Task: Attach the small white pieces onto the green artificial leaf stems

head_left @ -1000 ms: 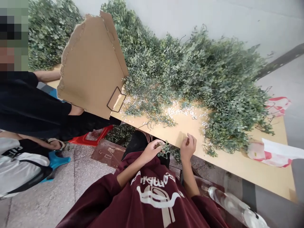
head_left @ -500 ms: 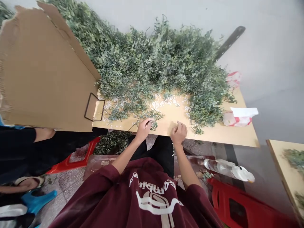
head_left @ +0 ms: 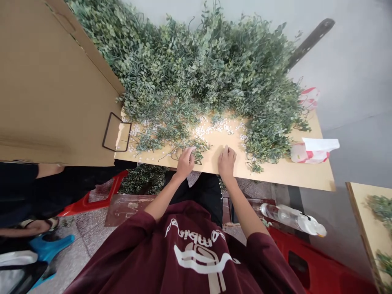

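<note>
My left hand is at the table's front edge, its fingers curled and thumb pressed in around a green artificial leaf sprig. Leaves of that sprig stick out on the right of the hand, and a thin stem curves on its left. A short way to the right, my right hand rests on the table with fingers bent together; whatever they may hold is hidden. Small white pieces lie scattered on the wood beyond both hands. A large heap of artificial greenery covers the back of the table.
A big cardboard box stands at the left, with a black wire frame by its edge. At the right are a red-and-white packet and a dark metal bar. A person's dark-clothed leg shows at left.
My head view has shifted, so the box and greenery appear larger. My right hand has moved slightly up and left on the table. My left hand stays by the sprig, its fingertips turned upward.
</note>
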Available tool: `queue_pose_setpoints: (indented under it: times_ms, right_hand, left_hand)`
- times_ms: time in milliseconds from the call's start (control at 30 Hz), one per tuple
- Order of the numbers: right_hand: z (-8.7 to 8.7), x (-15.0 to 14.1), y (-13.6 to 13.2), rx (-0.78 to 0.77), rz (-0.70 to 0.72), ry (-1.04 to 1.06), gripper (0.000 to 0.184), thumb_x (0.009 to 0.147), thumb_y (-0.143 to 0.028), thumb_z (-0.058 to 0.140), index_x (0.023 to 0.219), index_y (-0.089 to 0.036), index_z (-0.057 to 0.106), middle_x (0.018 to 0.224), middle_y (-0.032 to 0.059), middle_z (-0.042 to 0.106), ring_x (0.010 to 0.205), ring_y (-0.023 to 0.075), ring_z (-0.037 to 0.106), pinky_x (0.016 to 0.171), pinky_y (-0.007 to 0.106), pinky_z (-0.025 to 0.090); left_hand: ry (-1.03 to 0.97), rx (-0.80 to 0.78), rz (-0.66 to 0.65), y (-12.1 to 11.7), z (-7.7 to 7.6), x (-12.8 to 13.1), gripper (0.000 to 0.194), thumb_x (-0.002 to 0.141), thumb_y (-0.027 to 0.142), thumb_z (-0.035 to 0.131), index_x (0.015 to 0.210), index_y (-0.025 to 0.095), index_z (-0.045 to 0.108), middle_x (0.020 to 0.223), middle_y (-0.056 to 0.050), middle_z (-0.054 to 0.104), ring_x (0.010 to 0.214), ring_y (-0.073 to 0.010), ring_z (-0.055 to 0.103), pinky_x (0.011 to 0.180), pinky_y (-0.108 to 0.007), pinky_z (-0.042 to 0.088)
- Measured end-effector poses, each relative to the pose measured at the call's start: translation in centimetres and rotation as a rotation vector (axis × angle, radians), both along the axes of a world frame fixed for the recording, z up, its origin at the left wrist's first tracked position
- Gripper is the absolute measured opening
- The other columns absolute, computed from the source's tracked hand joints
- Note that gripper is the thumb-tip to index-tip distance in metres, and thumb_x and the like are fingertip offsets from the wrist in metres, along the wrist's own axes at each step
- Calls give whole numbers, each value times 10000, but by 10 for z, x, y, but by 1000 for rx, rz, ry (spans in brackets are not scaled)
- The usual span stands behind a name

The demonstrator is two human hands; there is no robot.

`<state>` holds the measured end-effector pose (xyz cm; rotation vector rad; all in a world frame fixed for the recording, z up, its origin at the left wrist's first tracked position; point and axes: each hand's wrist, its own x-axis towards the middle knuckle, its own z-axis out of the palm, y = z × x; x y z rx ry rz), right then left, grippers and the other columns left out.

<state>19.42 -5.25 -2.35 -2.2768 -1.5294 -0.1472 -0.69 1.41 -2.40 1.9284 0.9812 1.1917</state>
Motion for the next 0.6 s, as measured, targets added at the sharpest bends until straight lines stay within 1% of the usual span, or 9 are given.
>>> queue_pose_setpoints:
  times_ms: [167,333,467,600]
  right_hand:
    - [4,5,24,-17,105,-8,516,993,-223,243,1458,-27,352,1271,237,404,1242,287,351,1103,500,315]
    - [10,7,33,-66,225,-47,526,1000,-240,233,1458,-6,343,1274,238,407,1268,287,337,1134,525,287]
    - [12,18,26,-118,351,-88,533,994,-259,242,1457,-17,349,1284,224,420,1284,283,345,1161,545,261]
    - [16,45,2,-155,494,-141,528,997,-289,288,1443,-20,369,1256,214,456,1255,274,386,1157,526,294]
  left_hand:
    - [76,35,-23,0,-4,0,379,972,217,302,1249,164,556,1162,-142,626,1138,-224,583,1000,-355,470]
    - [109,39,-31,-1,-4,0,393,986,237,286,1278,167,539,1178,-144,621,1150,-228,578,1001,-369,478]
    - [134,90,-3,-2,-3,1,395,982,214,293,1295,160,530,1201,-143,612,1167,-226,570,1024,-376,470]
    - [189,208,34,-3,-4,3,412,966,160,305,1314,129,523,1173,-152,617,1151,-230,576,1010,-366,478]
